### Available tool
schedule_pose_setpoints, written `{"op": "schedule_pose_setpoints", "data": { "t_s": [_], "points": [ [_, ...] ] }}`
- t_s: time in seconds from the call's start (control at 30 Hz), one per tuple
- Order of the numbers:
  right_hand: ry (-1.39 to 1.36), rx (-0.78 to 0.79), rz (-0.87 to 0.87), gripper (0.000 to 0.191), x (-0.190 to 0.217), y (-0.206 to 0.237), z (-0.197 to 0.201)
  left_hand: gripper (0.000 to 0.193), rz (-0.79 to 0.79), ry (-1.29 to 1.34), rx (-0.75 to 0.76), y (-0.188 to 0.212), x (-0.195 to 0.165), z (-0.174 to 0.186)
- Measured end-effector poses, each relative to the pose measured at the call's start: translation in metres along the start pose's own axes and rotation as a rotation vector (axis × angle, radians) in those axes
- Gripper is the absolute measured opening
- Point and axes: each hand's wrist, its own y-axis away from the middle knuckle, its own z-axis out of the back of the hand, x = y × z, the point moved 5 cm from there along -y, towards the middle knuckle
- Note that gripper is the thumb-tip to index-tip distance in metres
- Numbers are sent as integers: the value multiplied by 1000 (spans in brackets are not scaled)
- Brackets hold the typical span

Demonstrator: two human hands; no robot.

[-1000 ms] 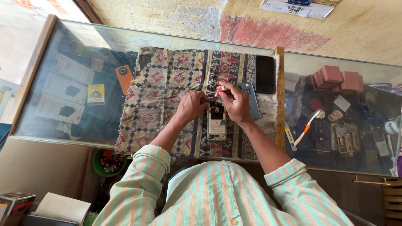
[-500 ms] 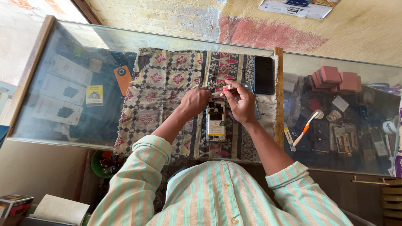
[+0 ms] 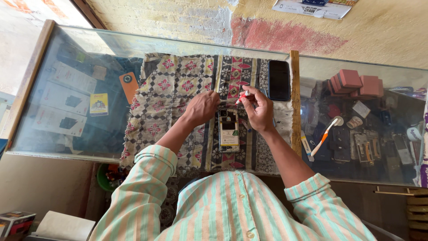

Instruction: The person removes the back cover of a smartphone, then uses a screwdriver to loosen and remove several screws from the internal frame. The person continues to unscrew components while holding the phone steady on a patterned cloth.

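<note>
Lying on the patterned cloth: one opened phone, one black phone. Working above: two hands, left hand, right hand

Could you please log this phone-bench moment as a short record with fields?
surface: glass counter with patterned cloth spread on it
work item: opened phone, back cover off, lying on the cloth
left hand: at the phone's top edge
right hand: holds a red-and-white tool
nearby: black phone, toothbrush

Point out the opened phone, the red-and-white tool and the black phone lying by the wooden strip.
opened phone (image 3: pixel 228 130), head view, exposed middle.
red-and-white tool (image 3: pixel 242 97), head view, its shaft.
black phone (image 3: pixel 279 80), head view, screen centre.
</note>
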Motion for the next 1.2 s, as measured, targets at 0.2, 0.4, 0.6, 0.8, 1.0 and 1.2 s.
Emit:
{"op": "schedule_pose_setpoints", "data": {
  "t_s": [0.2, 0.4, 0.6, 0.8, 1.0, 1.2],
  "points": [
    [-30, 19, -28, 32, -6, 4, -9, 25, 68, -49, -129, 19, 8, 6],
    [-43, 11, -26, 32, -11, 7, -12, 32, 111, -5, -104, 37, 13, -3],
    [9, -13, -33, 33, -15, 7, -11, 28, 89, 121, -98, 45, 1, -7],
    [-125, 27, -94, 33, -34, -2, -12, 53, -39, 53, -104, 54, -25, -7],
    [266, 545, -404, 24, -54, -3, -29, 60, -16, -10, -60, 63, -34, -13],
    [633, 669, -174, 17, -51, -8, -47, 60, -42, 1, -107, 66, -33, -13]
  ]
}}
